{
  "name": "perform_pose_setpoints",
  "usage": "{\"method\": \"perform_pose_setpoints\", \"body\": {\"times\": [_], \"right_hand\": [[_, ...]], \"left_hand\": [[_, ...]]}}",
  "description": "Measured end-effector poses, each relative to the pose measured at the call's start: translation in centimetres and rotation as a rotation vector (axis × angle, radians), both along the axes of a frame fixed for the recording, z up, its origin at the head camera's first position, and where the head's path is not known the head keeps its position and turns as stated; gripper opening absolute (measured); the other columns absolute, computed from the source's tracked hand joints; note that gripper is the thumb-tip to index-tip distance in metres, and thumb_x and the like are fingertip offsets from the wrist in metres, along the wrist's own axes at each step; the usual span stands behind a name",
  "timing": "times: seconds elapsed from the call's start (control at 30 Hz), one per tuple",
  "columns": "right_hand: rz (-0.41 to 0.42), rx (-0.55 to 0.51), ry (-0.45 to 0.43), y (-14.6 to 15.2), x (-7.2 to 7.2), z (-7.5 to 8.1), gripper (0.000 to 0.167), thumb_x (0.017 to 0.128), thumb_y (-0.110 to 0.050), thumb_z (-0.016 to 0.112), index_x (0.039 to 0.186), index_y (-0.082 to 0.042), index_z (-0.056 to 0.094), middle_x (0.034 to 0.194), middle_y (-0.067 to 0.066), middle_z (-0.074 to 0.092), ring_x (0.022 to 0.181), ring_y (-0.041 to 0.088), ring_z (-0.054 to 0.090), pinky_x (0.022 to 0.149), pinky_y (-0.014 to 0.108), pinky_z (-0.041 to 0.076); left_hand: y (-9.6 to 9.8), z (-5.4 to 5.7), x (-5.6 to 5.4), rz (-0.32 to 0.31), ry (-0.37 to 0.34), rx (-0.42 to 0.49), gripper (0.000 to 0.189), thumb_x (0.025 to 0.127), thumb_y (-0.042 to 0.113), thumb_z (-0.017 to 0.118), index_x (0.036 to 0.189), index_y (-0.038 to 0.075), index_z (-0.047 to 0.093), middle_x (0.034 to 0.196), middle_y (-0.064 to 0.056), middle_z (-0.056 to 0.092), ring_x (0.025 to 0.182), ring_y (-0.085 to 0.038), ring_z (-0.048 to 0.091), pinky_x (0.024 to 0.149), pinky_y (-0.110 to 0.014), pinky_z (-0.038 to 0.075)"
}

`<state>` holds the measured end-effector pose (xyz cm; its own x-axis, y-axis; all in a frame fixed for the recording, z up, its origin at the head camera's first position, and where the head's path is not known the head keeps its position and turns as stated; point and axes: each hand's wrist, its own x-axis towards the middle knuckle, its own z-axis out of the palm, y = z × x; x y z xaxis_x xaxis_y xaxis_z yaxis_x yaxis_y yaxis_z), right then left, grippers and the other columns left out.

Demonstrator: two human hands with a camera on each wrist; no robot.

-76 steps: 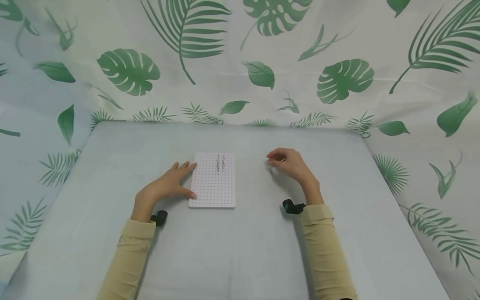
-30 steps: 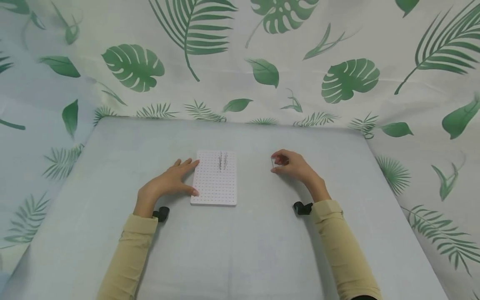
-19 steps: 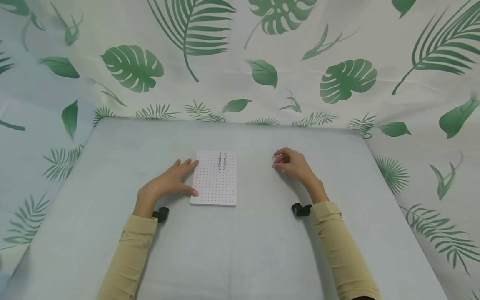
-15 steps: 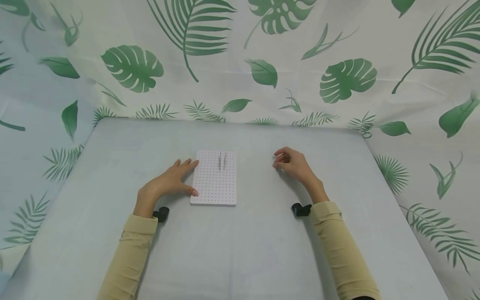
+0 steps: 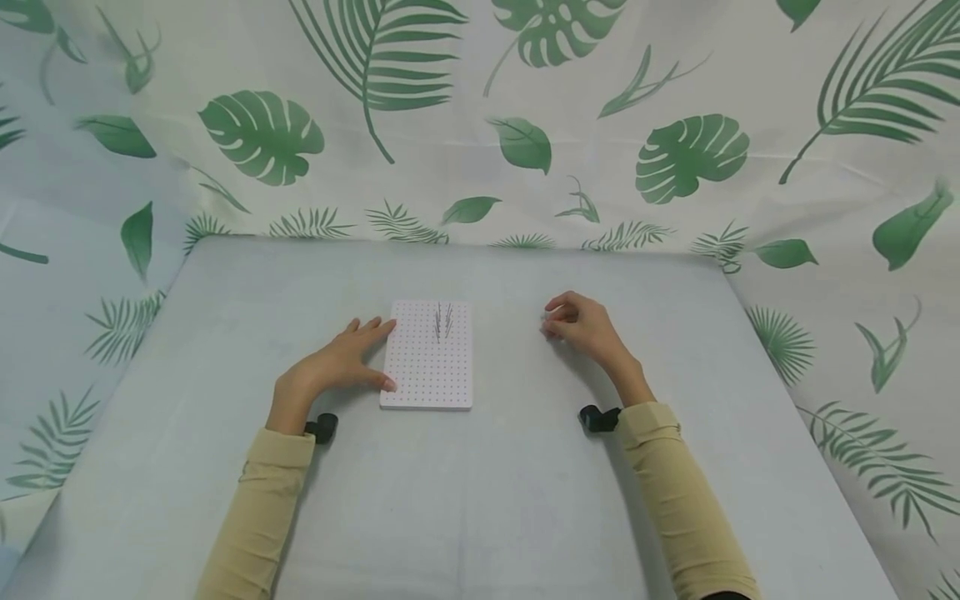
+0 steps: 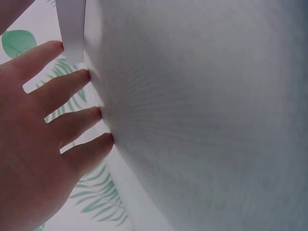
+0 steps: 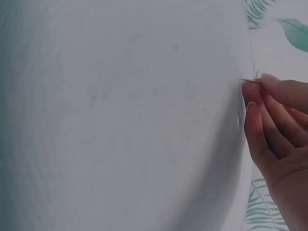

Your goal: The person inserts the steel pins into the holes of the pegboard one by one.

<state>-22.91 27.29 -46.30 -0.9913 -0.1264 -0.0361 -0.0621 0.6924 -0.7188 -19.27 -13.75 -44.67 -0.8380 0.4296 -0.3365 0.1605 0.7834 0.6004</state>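
A white board (image 5: 427,379) dotted with rows of small holes lies on the table, and several thin metal pins (image 5: 438,325) stand in its far part. Along the board's left edge my left hand (image 5: 333,367) is spread, thumb at the near corner and straight fingers farther up. In the left wrist view, the fingertips (image 6: 83,74) touch beside the board's side (image 6: 73,33). To the right of the board, my right hand (image 5: 588,327) pinches a thin metal pin (image 7: 249,80) between thumb and fingers, low over the table. Its pointed end sticks out past the fingertips.
A pale cloth (image 5: 517,500) covers the table. Leaf-patterned fabric (image 5: 450,142) hangs behind and at both sides. Close under the right hand's fingertips, a small shiny sliver (image 7: 240,120) shows at the cloth. A small black camera (image 5: 597,418) sits at the right wrist.
The pin in my right hand has turned between the fingers: it hung down, then spanned thumb and fingertip, and now barely shows in the head view. The left hand stays at the board.
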Motion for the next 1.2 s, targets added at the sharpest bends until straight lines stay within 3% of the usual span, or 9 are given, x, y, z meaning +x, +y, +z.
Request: {"method": "perform_pose_setpoints", "body": {"times": [0.27,0.7,1.2], "right_hand": [[-0.001,-0.030,0.002,-0.8,0.0,0.4,0.025,0.093,-0.013,0.076,0.113,-0.002,0.067,0.103,0.017,0.077,0.084,0.025,0.072,0.068,0.027,0.055],[0.032,-0.107,-0.021,-1.8,0.4,1.0,0.020,0.093,-0.012,0.075,0.109,-0.001,0.069,0.101,0.018,0.077,0.087,0.030,0.075,0.070,0.032,0.057],[0.084,-0.135,0.024,-3.1,0.5,1.0,0.015,0.093,-0.011,0.075,0.105,-0.002,0.070,0.096,0.017,0.077,0.086,0.029,0.075,0.067,0.025,0.054]], "left_hand": [[-0.1,0.0,-0.2,-0.001,-0.004,0.000,0.106,0.083,0.035,0.085,0.165,0.009,0.022,0.171,-0.022,0.011,0.157,-0.050,-0.003,0.124,-0.070,0.007],[0.1,-0.1,-0.2,0.003,-0.017,0.000,0.106,0.083,0.035,0.085,0.165,0.010,0.022,0.172,-0.021,0.010,0.157,-0.049,-0.004,0.123,-0.070,0.006],[0.1,-0.2,-0.2,0.010,0.001,-0.008,0.106,0.083,0.035,0.085,0.165,0.010,0.023,0.172,-0.021,0.011,0.157,-0.050,-0.003,0.123,-0.070,0.007]]}}
